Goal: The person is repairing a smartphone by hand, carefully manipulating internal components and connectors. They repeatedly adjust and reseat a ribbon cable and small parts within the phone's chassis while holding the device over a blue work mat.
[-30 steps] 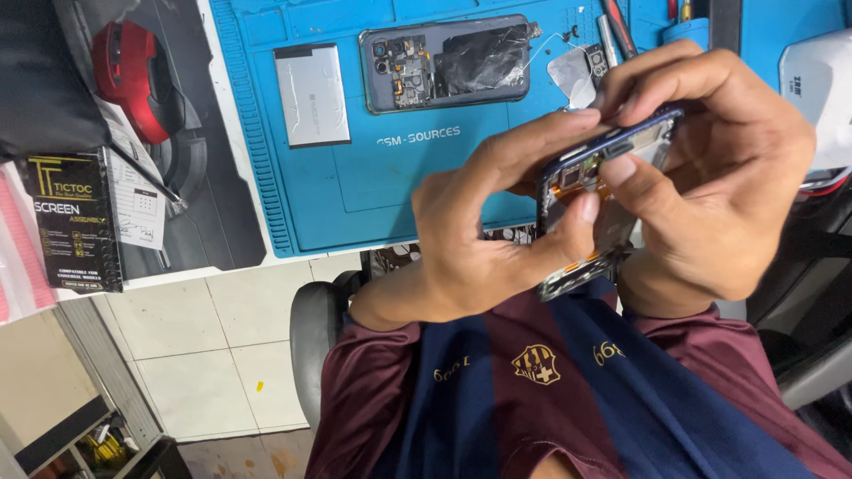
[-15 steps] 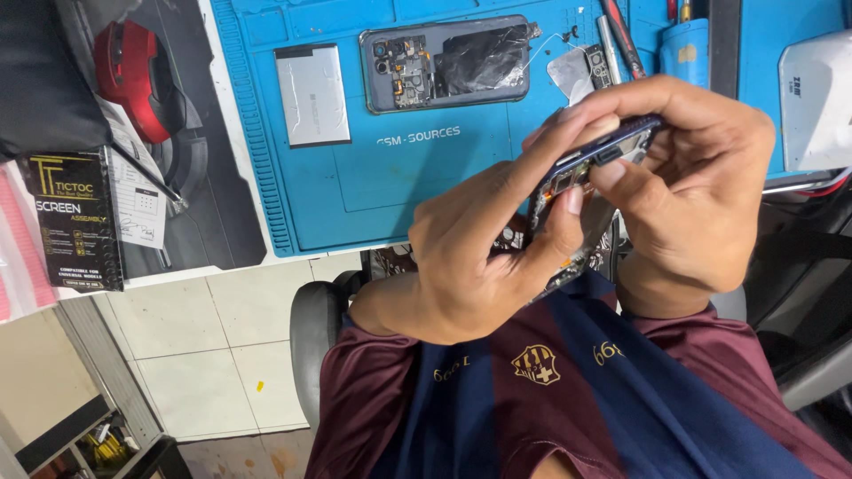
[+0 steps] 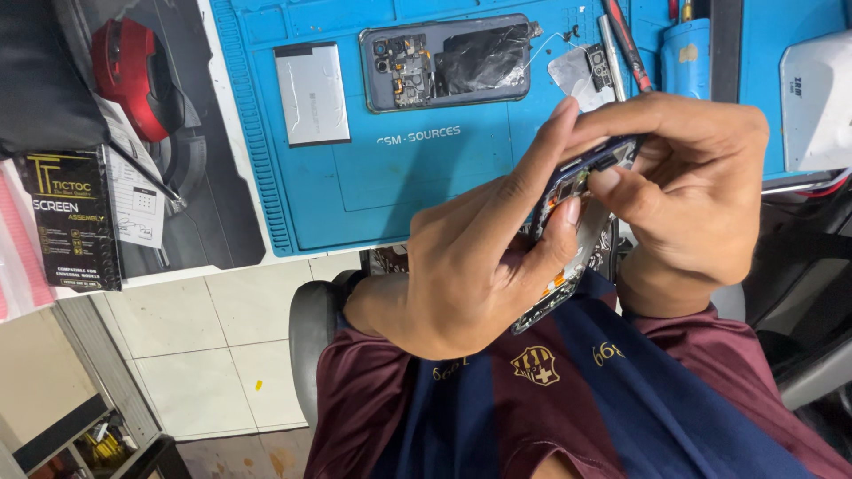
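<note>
Both my hands hold an opened phone frame (image 3: 543, 309) with a dark blue edge, over my lap and just in front of the bench. My left hand (image 3: 470, 257) wraps its lower half, with the thumb pressed on the exposed inner parts. The fingers of my right hand (image 3: 701, 195) curl over the frame's upper end and pinch it near the camera corner. Most of the frame is hidden by my fingers.
A blue repair mat (image 3: 426, 186) carries another opened phone (image 3: 444, 62), a silver flat battery (image 3: 311, 93), a small loose part (image 3: 586, 66) and a red-handled screwdriver (image 3: 626, 44). A red mouse (image 3: 129, 75) and a black box (image 3: 71, 217) lie left. A white device (image 3: 816, 98) sits right.
The phone frame has tipped more edge-on and risen slightly. My right fingers have closed further over its upper end, and my left thumb has shifted along the inside.
</note>
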